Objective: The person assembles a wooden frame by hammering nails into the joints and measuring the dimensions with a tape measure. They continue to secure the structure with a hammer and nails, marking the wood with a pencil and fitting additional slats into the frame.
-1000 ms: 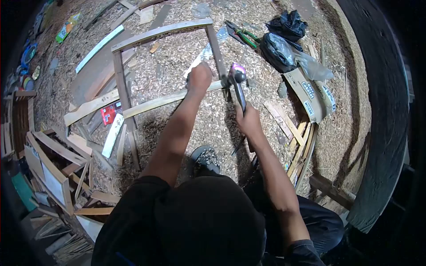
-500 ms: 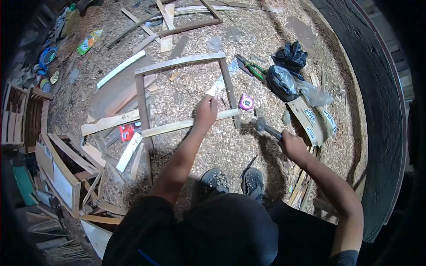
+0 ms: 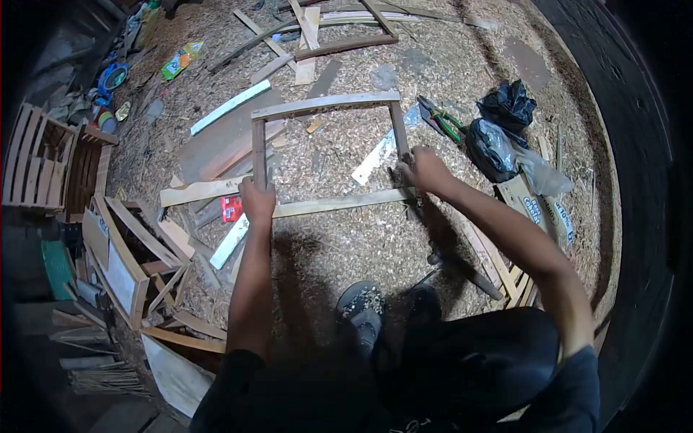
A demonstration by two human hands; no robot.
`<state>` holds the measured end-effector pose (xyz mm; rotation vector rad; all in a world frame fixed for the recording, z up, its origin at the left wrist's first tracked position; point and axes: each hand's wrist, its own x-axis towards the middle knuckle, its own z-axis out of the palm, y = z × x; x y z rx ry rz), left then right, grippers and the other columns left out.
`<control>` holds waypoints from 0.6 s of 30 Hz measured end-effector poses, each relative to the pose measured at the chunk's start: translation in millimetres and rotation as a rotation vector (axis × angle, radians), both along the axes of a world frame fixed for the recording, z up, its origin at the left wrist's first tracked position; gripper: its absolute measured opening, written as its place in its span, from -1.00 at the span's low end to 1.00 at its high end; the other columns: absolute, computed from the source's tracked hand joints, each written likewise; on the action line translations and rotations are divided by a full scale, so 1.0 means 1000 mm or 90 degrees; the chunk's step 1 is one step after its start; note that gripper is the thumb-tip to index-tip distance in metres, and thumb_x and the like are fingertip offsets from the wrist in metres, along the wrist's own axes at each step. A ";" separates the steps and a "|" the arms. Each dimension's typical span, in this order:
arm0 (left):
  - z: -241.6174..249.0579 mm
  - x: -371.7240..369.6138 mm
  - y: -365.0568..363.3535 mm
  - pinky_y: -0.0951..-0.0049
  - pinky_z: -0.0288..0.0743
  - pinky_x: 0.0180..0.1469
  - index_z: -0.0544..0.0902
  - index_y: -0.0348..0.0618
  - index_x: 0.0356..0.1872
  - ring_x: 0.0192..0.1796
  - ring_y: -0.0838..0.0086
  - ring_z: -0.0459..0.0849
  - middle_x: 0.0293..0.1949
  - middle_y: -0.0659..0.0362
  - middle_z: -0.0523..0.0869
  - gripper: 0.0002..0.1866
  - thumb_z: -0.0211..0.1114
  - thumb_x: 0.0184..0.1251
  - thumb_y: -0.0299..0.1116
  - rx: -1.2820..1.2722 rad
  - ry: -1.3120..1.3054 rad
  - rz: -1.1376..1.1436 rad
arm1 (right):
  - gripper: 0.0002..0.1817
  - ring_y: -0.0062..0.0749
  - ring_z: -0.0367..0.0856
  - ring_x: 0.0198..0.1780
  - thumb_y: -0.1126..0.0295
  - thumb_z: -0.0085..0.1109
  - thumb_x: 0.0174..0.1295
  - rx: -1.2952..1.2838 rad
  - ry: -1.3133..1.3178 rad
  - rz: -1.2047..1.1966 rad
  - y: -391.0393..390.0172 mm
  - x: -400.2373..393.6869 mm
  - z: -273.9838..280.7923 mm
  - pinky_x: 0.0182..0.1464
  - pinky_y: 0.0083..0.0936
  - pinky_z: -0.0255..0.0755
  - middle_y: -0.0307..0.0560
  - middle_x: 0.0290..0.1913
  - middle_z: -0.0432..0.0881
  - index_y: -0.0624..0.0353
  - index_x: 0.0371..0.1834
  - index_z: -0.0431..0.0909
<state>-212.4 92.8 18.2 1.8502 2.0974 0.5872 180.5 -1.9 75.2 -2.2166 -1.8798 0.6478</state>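
A wooden frame of four strips lies over the wood shavings ahead of me. My left hand is wrapped round its left side strip, near the lower corner. On the opposite side, my right hand grips the right side strip just above the lower crosspiece. A hammer rests on the ground by my feet, partly in shadow. Inside the frame, a white-faced strip passes beneath the right side. The tape measure is not visible.
Pliers, black plastic bags and a flattened carton lie to the right. Slatted wooden pieces stand at left. Another wooden frame lies at the top. A red packet is beside my left hand.
The hammer has left my right hand and lies on the ground. My left hand moved left, off the middle of the frame, and both hands now hold its sides.
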 end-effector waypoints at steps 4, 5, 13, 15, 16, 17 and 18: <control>-0.005 0.004 -0.006 -0.05 0.46 0.12 0.45 -0.39 -0.01 0.08 -0.21 0.55 0.00 -0.23 0.50 -0.56 0.37 0.20 -0.32 0.004 0.001 0.003 | -0.51 0.21 0.72 -0.12 0.08 0.25 0.26 -0.047 -0.053 -0.117 0.027 -0.012 -0.035 -0.02 -0.04 0.59 0.40 -0.20 0.68 0.42 -0.15 0.54; -0.007 0.002 -0.007 -0.06 0.46 0.12 0.45 -0.40 -0.02 0.07 -0.21 0.55 -0.01 -0.23 0.50 -0.57 0.37 0.21 -0.34 0.019 0.003 -0.002 | -0.53 0.21 0.72 -0.14 0.10 0.22 0.27 -0.036 -0.049 -0.097 0.027 -0.006 -0.042 -0.04 -0.04 0.60 0.38 -0.23 0.69 0.41 -0.15 0.54; 0.006 0.041 -0.034 -0.06 0.39 0.13 0.48 -0.45 -0.07 0.06 -0.24 0.52 -0.06 -0.31 0.53 -0.59 0.33 0.22 -0.31 0.029 0.012 -0.069 | -0.55 0.25 0.71 -0.22 0.09 0.22 0.27 -0.064 -0.092 -0.035 -0.022 0.044 -0.023 -0.14 0.02 0.60 0.33 -0.30 0.70 0.38 -0.20 0.54; -0.007 0.057 -0.041 -0.06 0.41 0.12 0.46 -0.44 -0.08 0.04 -0.25 0.54 -0.08 -0.31 0.53 -0.60 0.29 0.18 -0.33 0.093 -0.008 -0.120 | -0.54 0.25 0.71 -0.20 0.08 0.24 0.26 -0.072 -0.070 -0.041 -0.039 0.064 -0.022 -0.12 0.02 0.60 0.34 -0.29 0.70 0.38 -0.18 0.54; -0.007 0.059 -0.042 -0.07 0.41 0.13 0.46 -0.44 -0.06 0.05 -0.26 0.53 -0.04 -0.33 0.53 -0.60 0.28 0.20 -0.33 0.019 -0.024 -0.105 | -0.54 0.25 0.70 -0.18 0.09 0.26 0.24 -0.052 -0.056 -0.053 -0.047 0.066 -0.018 -0.10 0.01 0.59 0.35 -0.27 0.70 0.39 -0.19 0.55; -0.010 0.059 -0.043 -0.07 0.40 0.13 0.46 -0.44 -0.06 0.05 -0.26 0.53 -0.04 -0.33 0.53 -0.59 0.29 0.21 -0.32 0.014 -0.017 -0.103 | -0.54 0.26 0.70 -0.18 0.10 0.26 0.24 -0.049 -0.051 -0.060 -0.052 0.064 -0.019 -0.09 0.01 0.59 0.35 -0.27 0.70 0.39 -0.19 0.54; -0.011 0.058 -0.045 -0.07 0.40 0.14 0.45 -0.44 -0.05 0.05 -0.25 0.53 -0.04 -0.32 0.53 -0.59 0.29 0.21 -0.32 0.009 -0.010 -0.099 | -0.55 0.26 0.70 -0.18 0.11 0.26 0.24 -0.046 -0.047 -0.064 -0.055 0.061 -0.022 -0.09 0.01 0.58 0.34 -0.26 0.69 0.39 -0.19 0.54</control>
